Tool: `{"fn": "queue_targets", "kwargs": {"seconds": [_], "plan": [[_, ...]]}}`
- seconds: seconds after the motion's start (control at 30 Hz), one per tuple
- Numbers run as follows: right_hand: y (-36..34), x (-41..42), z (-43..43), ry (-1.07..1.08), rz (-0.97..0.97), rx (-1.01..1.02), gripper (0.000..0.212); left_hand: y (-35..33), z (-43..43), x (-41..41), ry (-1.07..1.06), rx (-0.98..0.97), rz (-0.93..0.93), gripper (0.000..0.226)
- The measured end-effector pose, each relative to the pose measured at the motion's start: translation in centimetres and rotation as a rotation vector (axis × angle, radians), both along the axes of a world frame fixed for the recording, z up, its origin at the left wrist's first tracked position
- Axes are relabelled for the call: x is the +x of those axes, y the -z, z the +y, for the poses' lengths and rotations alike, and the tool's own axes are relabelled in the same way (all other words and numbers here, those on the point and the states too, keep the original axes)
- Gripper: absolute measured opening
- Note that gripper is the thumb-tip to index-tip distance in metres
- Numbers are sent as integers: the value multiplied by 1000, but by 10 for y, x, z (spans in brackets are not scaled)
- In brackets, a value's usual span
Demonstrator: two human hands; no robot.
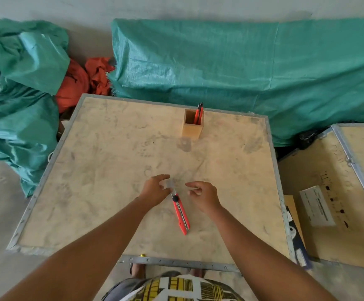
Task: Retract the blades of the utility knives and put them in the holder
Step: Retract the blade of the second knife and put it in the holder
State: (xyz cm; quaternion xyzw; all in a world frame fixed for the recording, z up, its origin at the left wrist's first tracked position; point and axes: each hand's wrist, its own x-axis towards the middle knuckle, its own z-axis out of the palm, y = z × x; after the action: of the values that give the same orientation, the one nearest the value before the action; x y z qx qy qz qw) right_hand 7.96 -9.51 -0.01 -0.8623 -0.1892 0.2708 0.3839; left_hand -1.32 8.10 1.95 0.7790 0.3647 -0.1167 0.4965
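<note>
A red utility knife (182,216) lies flat on the wooden crate top (111,170), its black knob near the far end and a short piece of blade showing beyond it. My left hand (155,190) hovers at that blade end with fingers spread, its thumb touching or nearly touching the tip. My right hand (205,196) is just right of the knife, fingers loosely curled around nothing. A square wooden holder (190,131) stands at the crate's far edge with red knives (198,114) upright in its right side.
Green tarpaulin (241,72) covers bundles behind and to the left of the crate, with orange cloth (79,81) between them. A second crate (333,192) with a white label sits to the right. A metal rim frames the crate top.
</note>
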Motion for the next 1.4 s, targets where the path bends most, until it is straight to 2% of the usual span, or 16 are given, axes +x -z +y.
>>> {"fn": "queue_targets", "kwargs": {"seconds": [0.2, 0.37, 0.53, 0.73, 0.83, 0.97, 1.13, 1.27, 1.4], "plan": [[19, -30, -2, -161, 74, -60, 34, 30, -34, -38, -71, -67, 88, 58], [25, -26, 10, -212, 94, -49, 38, 37, -52, -35, -127, -67, 85, 44], [31, -23, 9, -143, 124, -34, 37, 50, -59, -38, -162, -28, 4, 51], [38, -26, 6, -49, 207, 9, 39, 49, -65, -40, -125, -1, -65, 43], [38, -25, 6, -32, 189, 28, 35, 46, -65, -40, -135, -32, -87, 39], [27, -20, 3, -13, 207, 59, 30, 41, -59, -38, -145, -154, -94, 51], [-15, -6, -2, 45, 193, 191, 31, -6, -51, -24, -138, -245, -197, 58], [-63, 7, -1, 66, 161, 292, 28, -55, -47, -15, -136, -349, -291, 53], [-99, 22, 1, 55, 120, 367, 27, -85, -43, -8, -168, -344, -372, 45]]}}
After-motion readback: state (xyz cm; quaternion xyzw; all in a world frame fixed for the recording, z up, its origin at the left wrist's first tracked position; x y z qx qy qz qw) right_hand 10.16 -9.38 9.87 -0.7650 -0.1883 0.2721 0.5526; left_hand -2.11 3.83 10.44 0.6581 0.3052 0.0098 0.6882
